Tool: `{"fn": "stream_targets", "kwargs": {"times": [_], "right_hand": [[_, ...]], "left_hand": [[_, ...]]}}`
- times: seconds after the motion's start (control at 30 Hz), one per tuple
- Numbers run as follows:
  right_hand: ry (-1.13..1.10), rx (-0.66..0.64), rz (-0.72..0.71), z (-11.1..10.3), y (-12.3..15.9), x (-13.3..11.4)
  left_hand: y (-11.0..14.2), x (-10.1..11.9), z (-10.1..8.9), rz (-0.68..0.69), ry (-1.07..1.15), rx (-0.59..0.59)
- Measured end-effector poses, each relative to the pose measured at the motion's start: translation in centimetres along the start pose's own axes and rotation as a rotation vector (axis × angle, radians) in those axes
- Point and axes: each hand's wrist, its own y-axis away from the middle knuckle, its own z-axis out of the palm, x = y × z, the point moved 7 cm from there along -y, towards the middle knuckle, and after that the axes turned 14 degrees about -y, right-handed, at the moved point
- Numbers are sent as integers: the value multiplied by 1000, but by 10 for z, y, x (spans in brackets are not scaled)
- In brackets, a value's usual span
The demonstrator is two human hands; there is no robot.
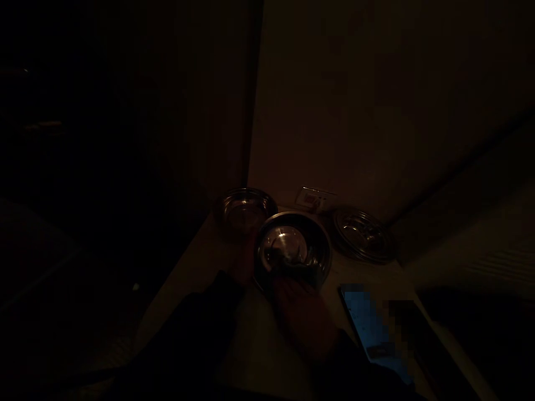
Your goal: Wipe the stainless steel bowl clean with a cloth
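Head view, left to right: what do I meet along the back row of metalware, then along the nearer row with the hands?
Back row: shallow-looking round shiny metal dish → deep round shiny metal bowl → stacked round shiny metal dishes.
Nearer row: left hand → right hand → flat rectangular device with blue-lit screen.

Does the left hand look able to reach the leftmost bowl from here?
Probably yes: the left hand is beside the middle bowl, with the leftmost bowl just beyond and nothing visible blocking, though it's very dark there.
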Motion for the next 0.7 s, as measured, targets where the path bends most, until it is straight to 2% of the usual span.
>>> {"fn": "stream_targets", "kwargs": {"times": [0.13, 0.3, 0.4, 0.5, 0.7], "right_hand": [[98, 26, -29, -1, 14, 5], [111, 74, 39, 8, 2, -5], [111, 104, 68, 12, -10, -15], [115, 131, 75, 15, -17, -21], [98, 199, 57, 17, -15, -21]], "left_hand": [[2, 3, 8, -9, 52, -32], [7, 1, 15, -142, 99, -111], [6, 2, 10, -182, 106, -42], [3, 2, 10, -183, 112, -42], [-9, -4, -3, -102, 99, 41]]}}
